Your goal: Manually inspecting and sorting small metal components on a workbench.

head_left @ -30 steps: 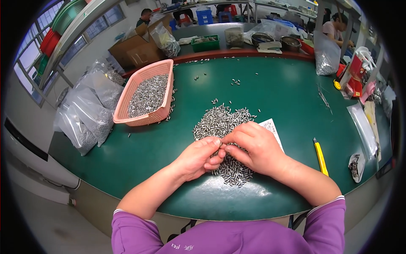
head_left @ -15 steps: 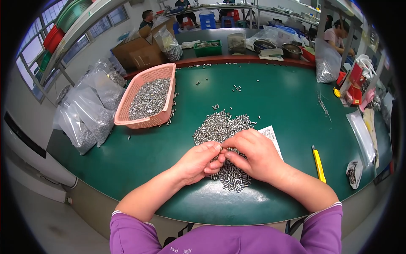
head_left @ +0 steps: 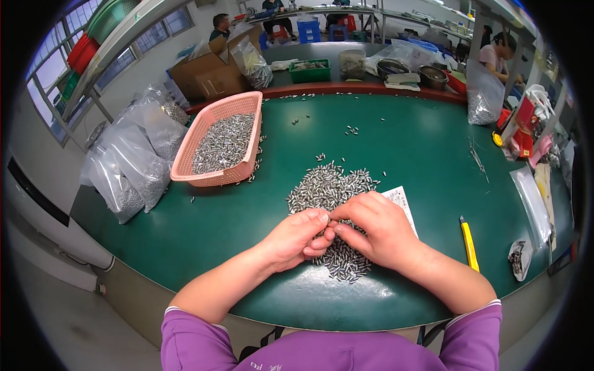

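Above the heap's middle: left hand (head_left: 297, 238) and right hand (head_left: 382, 227) meet at their fingertips.
Left fingers: thumb and forefinger pressed together, the others curled; whatever lies between them is hidden.
Right fingers: bent toward the left thumb; cannot tell whether they clamp anything.
Metal pieces (head_left: 318, 187): small, silvery and dark, heaped beneath and beyond both hands on the green counter (head_left: 421, 148).
White paper (head_left: 403, 207): just right of the heap.
Yellow cutter (head_left: 469, 247): farther right.
Pink basket (head_left: 209, 180): beyond the heap to the left, holding similar pieces.
Clear bags (head_left: 117, 176): left of the basket, partly filled.
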### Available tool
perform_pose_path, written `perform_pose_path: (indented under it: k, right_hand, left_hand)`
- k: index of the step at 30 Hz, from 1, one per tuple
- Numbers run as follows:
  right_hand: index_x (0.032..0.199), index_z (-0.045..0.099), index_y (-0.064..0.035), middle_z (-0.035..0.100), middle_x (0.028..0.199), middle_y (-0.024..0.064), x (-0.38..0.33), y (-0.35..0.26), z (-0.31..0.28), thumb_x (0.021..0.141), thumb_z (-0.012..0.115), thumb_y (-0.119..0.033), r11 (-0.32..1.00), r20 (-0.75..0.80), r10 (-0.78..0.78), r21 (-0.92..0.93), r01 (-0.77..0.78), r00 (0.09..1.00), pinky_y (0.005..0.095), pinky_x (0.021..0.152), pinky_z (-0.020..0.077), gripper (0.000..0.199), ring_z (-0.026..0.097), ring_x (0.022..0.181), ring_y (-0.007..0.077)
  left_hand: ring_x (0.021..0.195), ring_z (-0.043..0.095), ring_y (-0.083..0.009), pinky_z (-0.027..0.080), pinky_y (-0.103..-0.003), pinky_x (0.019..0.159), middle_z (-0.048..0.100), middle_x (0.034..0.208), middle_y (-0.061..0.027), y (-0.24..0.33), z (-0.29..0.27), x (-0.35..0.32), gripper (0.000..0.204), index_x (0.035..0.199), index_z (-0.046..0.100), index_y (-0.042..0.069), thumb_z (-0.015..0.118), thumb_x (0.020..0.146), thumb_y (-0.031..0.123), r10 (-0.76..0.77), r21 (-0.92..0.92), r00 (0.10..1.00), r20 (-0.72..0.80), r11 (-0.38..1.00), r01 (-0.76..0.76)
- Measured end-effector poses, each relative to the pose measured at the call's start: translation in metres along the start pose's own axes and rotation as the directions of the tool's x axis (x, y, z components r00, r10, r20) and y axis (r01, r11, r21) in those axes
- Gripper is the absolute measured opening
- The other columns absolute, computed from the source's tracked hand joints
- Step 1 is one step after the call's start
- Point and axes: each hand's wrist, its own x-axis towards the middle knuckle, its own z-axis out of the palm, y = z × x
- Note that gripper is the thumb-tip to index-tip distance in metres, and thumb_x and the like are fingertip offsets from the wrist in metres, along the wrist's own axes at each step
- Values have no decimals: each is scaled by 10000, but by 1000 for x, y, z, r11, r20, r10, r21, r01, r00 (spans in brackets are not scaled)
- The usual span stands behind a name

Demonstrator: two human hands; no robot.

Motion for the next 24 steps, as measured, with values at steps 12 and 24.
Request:
perform_pose_path:
  k: [12,24]
  right_hand:
    - [945,630,-96,609,857,58,0,0,-1,786,694,-137,1000,5,25,-2,-25,1000,369,721,481,176,606,828,256]
    - [962,620,-72,634,884,67,-2,0,0,794,686,-118,992,27,68,108,-71,997,376,745,490,186,618,842,263]
  left_hand:
    - [605,385,-41,320,-171,491,518,816,3,0,-3,0,216,1001,515,45,480,1003,258,-1,-13,1000,13,1000,1]
    - [610,390,-46,330,-175,494,527,832,-4,0,-4,1,198,1031,509,36,484,1000,230,4,-52,997,71,999,-1]
